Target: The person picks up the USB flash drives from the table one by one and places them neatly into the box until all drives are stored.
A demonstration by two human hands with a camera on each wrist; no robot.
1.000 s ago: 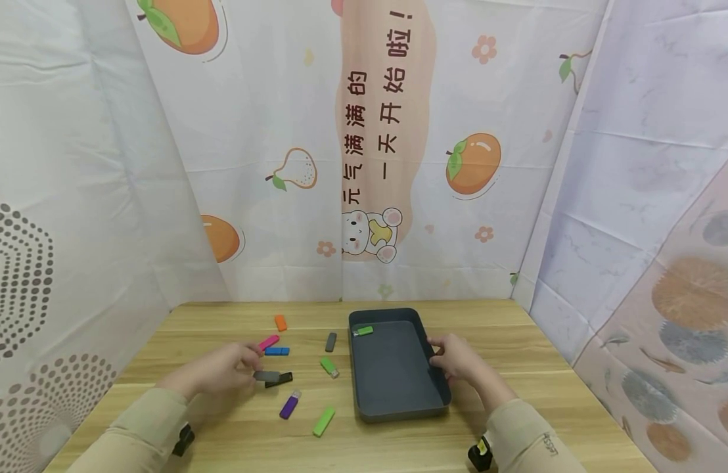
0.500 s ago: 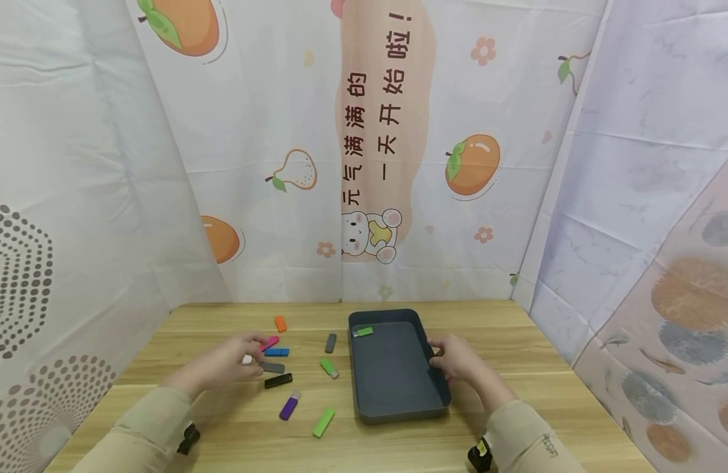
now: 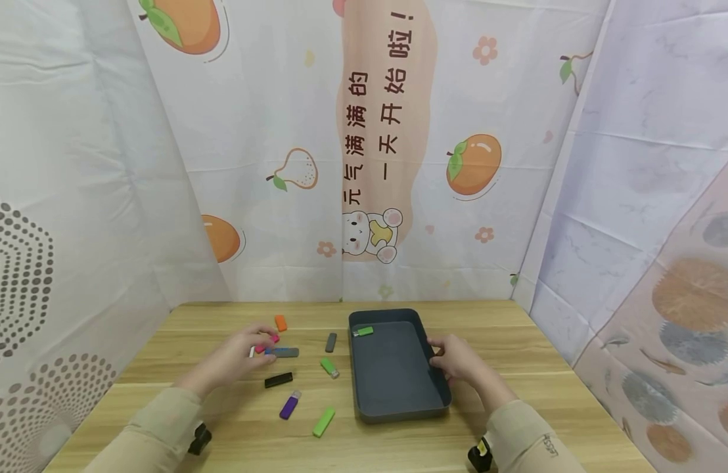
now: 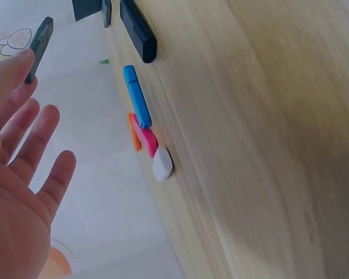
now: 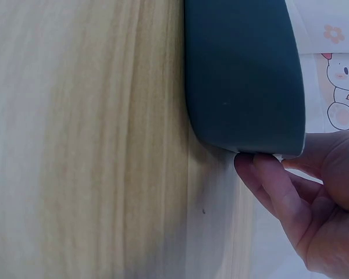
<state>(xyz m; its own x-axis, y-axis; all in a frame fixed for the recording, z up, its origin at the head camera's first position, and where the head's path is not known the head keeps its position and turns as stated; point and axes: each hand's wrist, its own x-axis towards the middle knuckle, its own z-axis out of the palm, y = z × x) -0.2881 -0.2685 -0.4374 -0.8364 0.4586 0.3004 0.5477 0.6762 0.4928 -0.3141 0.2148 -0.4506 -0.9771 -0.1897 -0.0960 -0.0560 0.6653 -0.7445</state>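
Observation:
My left hand [image 3: 242, 351] pinches a grey USB stick [image 4: 39, 47] between thumb and index finger, its other fingers spread. In the head view it hovers above the blue USB stick [image 4: 137, 96], the pink one [image 4: 145, 136] and a small white piece [image 4: 162, 164]. My right hand [image 3: 456, 359] grips the right wall of the dark grey tray [image 3: 399, 374], thumb over the rim and fingers against the outside, as the right wrist view shows [image 5: 314, 200]. Inside the tray, near its far left corner, lies a green USB stick [image 3: 363, 332].
Left of the tray lie a second grey USB stick [image 3: 331, 342], two green ones [image 3: 328, 366] [image 3: 324, 422], a purple one [image 3: 290, 405], a black one [image 3: 278, 380] and an orange one [image 3: 280, 322]. A printed curtain [image 3: 305, 230] hangs behind the wooden table [image 3: 494, 328].
My left hand has moved away from me and a little to the right, lifting the grey USB stick from beside the black one to over the blue one. My right hand and the tray stay put.

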